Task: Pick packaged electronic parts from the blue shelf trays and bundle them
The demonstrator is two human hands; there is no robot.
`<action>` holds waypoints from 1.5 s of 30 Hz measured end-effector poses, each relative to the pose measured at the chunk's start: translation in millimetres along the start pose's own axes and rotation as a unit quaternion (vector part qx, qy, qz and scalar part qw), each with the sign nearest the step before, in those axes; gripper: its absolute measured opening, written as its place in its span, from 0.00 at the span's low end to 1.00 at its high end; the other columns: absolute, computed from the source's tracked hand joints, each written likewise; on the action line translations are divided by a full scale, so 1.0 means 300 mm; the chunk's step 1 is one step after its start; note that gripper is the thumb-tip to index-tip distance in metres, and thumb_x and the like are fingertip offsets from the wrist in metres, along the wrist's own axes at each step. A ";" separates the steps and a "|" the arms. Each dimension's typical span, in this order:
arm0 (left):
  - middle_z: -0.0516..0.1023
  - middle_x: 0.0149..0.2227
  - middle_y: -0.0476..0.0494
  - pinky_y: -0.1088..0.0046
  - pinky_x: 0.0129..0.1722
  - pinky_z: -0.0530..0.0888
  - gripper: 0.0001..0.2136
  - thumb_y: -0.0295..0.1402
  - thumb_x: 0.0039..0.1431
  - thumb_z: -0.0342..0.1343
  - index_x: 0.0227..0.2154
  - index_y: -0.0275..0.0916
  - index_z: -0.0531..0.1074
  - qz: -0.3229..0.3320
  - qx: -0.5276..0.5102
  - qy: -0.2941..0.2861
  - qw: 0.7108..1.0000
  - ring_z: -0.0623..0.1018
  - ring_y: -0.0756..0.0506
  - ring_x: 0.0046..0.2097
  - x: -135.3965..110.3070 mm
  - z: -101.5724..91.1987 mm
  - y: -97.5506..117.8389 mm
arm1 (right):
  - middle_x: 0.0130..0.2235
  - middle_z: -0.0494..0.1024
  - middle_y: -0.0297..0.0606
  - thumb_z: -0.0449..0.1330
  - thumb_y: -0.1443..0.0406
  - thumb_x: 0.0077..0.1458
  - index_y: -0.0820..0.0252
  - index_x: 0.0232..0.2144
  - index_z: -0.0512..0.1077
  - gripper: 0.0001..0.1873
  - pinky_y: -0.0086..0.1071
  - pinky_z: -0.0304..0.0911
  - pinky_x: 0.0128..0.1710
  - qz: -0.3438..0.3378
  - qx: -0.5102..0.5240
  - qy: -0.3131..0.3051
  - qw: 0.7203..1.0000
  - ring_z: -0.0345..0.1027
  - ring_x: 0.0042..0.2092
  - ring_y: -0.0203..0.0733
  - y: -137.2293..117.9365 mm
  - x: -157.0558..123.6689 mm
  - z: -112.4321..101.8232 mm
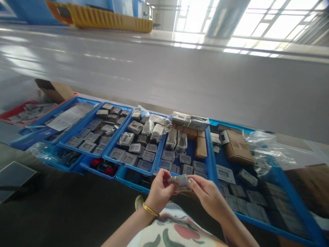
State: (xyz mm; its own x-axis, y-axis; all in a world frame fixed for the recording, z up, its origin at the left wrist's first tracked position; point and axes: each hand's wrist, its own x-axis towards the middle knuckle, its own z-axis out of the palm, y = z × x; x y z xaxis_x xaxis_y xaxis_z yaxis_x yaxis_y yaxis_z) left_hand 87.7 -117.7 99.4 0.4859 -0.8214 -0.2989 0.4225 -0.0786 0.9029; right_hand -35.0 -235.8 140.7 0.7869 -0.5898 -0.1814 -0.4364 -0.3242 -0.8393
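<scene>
A small stack of grey flat pieces (183, 180) with a yellowish rubber band round it is held in front of my body. My left hand (161, 188), with a gold bangle on the wrist, pinches the stack's left end near the band. On the right end, the thumb and fingers of my right hand (205, 192) are closed. Just beyond my hands lies a blue tray (191, 147) with similar banded stacks, plastic-wrapped bundles (181, 140) and brown cardboard boxes (201, 147). What the pieces are exactly is too small to tell.
More blue trays of banded grey stacks stand to the left (156, 159) and right (214, 164). A brown carton (238, 147) and clear plastic bags (272, 151) lie at right. Lower bins (133, 185) sit beneath the row. A white shelf (164, 68) spans above the trays.
</scene>
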 end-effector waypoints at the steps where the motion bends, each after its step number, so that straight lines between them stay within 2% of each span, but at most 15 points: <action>1: 0.61 0.26 0.55 0.73 0.29 0.71 0.22 0.43 0.43 0.62 0.29 0.38 0.54 -0.013 -0.006 -0.012 1.000 0.66 0.54 0.27 -0.002 -0.003 0.008 | 0.31 0.75 0.41 0.48 0.53 0.56 0.65 0.37 0.73 0.23 0.35 0.64 0.36 0.001 0.004 -0.011 1.000 0.69 0.35 0.46 -0.005 0.002 0.000; 3: 0.62 0.25 0.55 0.72 0.30 0.72 0.24 0.45 0.41 0.64 0.27 0.37 0.54 -0.040 -0.016 -0.053 0.998 0.68 0.54 0.27 -0.011 -0.008 0.029 | 0.31 0.76 0.40 0.48 0.54 0.57 0.64 0.35 0.73 0.21 0.33 0.63 0.34 -0.006 0.000 -0.020 1.000 0.68 0.33 0.44 -0.016 0.006 0.002; 6: 0.69 0.30 0.49 0.71 0.30 0.73 0.26 0.49 0.41 0.63 0.29 0.37 0.54 -0.114 -0.020 -0.156 0.981 0.75 0.47 0.32 -0.023 -0.015 0.062 | 0.27 0.74 0.37 0.50 0.58 0.57 0.62 0.29 0.73 0.17 0.31 0.61 0.30 -0.013 -0.006 -0.027 1.000 0.66 0.30 0.40 -0.032 0.011 0.008; 9: 0.73 0.33 0.41 0.71 0.27 0.73 0.27 0.56 0.47 0.54 0.34 0.36 0.57 -0.147 -0.017 -0.219 0.964 0.77 0.43 0.34 -0.027 -0.019 0.078 | 0.23 0.73 0.35 0.54 0.59 0.54 0.63 0.27 0.71 0.13 0.29 0.59 0.26 0.010 0.062 -0.050 0.997 0.65 0.25 0.38 -0.043 0.009 0.018; 13: 0.74 0.31 0.38 0.78 0.19 0.69 0.25 0.56 0.53 0.46 0.36 0.35 0.60 -0.134 -0.024 -0.223 0.965 0.74 0.48 0.28 -0.025 -0.019 0.078 | 0.20 0.70 0.31 0.61 0.59 0.49 0.63 0.24 0.66 0.13 0.27 0.60 0.22 0.040 0.247 -0.086 0.964 0.65 0.22 0.36 -0.037 0.006 0.021; 16: 0.75 0.28 0.38 0.84 0.15 0.61 0.21 0.52 0.54 0.49 0.32 0.35 0.59 -0.133 -0.038 -0.243 0.960 0.71 0.51 0.24 -0.024 -0.020 0.084 | 0.19 0.71 0.33 0.65 0.56 0.46 0.65 0.21 0.65 0.18 0.26 0.59 0.20 0.060 0.361 -0.146 0.919 0.67 0.21 0.36 -0.023 0.013 0.014; 19: 0.75 0.27 0.39 0.84 0.16 0.58 0.19 0.48 0.53 0.52 0.32 0.36 0.59 -0.137 -0.043 -0.269 0.953 0.70 0.53 0.22 -0.026 -0.021 0.093 | 0.21 0.73 0.37 0.66 0.53 0.44 0.68 0.21 0.69 0.22 0.25 0.61 0.20 0.067 0.393 -0.171 0.901 0.67 0.21 0.35 -0.018 0.022 0.010; 23: 0.76 0.28 0.38 0.84 0.17 0.59 0.12 0.38 0.54 0.53 0.34 0.34 0.60 -0.147 -0.028 -0.286 0.946 0.70 0.53 0.23 -0.026 -0.020 0.095 | 0.23 0.74 0.38 0.64 0.54 0.48 0.68 0.27 0.69 0.19 0.27 0.64 0.21 0.045 0.382 -0.174 0.907 0.68 0.22 0.37 -0.036 0.013 0.017; 27: 0.76 0.27 0.38 0.83 0.17 0.59 0.11 0.33 0.52 0.52 0.36 0.35 0.59 -0.149 -0.035 -0.287 0.946 0.70 0.52 0.23 -0.026 -0.020 0.086 | 0.25 0.73 0.33 0.61 0.59 0.53 0.61 0.30 0.63 0.12 0.24 0.64 0.23 -0.024 0.279 -0.094 0.955 0.68 0.25 0.34 -0.060 -0.018 0.014; 29: 0.76 0.26 0.38 0.83 0.17 0.59 0.10 0.32 0.50 0.52 0.34 0.35 0.58 -0.151 -0.039 -0.271 0.950 0.70 0.52 0.22 -0.027 -0.021 0.083 | 0.28 0.73 0.35 0.58 0.60 0.56 0.63 0.29 0.66 0.10 0.25 0.65 0.25 -0.044 0.240 -0.111 0.963 0.69 0.27 0.34 -0.067 -0.031 0.003; 33: 0.76 0.26 0.39 0.83 0.16 0.59 0.12 0.31 0.46 0.54 0.33 0.35 0.59 -0.153 -0.056 -0.270 0.949 0.69 0.53 0.22 -0.027 -0.026 0.078 | 0.30 0.74 0.40 0.64 0.60 0.50 0.67 0.35 0.69 0.15 0.30 0.67 0.29 -0.024 0.342 -0.238 0.909 0.71 0.29 0.39 -0.064 -0.034 -0.019; 36: 0.75 0.25 0.40 0.84 0.17 0.60 0.12 0.31 0.46 0.55 0.34 0.34 0.60 -0.153 -0.059 -0.287 0.944 0.70 0.53 0.21 -0.025 -0.030 0.070 | 0.29 0.75 0.41 0.70 0.62 0.42 0.69 0.32 0.71 0.18 0.29 0.68 0.27 0.008 0.398 -0.248 0.883 0.71 0.28 0.40 -0.050 -0.020 -0.019; 40: 0.76 0.26 0.40 0.84 0.16 0.60 0.12 0.30 0.47 0.55 0.33 0.35 0.59 -0.150 -0.082 -0.315 0.934 0.71 0.52 0.22 -0.023 -0.034 0.063 | 0.30 0.76 0.42 0.71 0.62 0.38 0.69 0.30 0.72 0.19 0.29 0.67 0.26 0.036 0.440 -0.268 0.856 0.72 0.28 0.41 -0.034 -0.004 -0.012; 42: 0.76 0.27 0.39 0.84 0.16 0.60 0.12 0.31 0.48 0.55 0.33 0.35 0.59 -0.152 -0.092 -0.325 0.929 0.72 0.52 0.23 -0.024 -0.035 0.065 | 0.28 0.75 0.42 0.71 0.60 0.39 0.70 0.29 0.72 0.19 0.26 0.65 0.26 0.042 0.423 -0.256 0.868 0.71 0.28 0.38 -0.031 -0.002 -0.009; 45: 0.77 0.27 0.38 0.85 0.16 0.60 0.12 0.30 0.47 0.55 0.34 0.35 0.59 -0.158 -0.097 -0.328 0.926 0.71 0.52 0.22 -0.027 -0.032 0.070 | 0.26 0.73 0.36 0.69 0.59 0.43 0.68 0.28 0.70 0.17 0.22 0.61 0.26 0.021 0.355 -0.186 0.916 0.66 0.27 0.31 -0.034 -0.009 -0.004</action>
State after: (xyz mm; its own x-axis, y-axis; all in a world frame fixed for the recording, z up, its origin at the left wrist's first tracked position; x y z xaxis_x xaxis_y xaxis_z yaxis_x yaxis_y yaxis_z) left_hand 100.0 -107.2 117.9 -0.2283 -0.9462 -0.2294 0.6251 -0.3231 0.7105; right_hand -33.2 -231.9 150.3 0.9276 -0.2555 -0.2726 -0.1801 0.3334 -0.9254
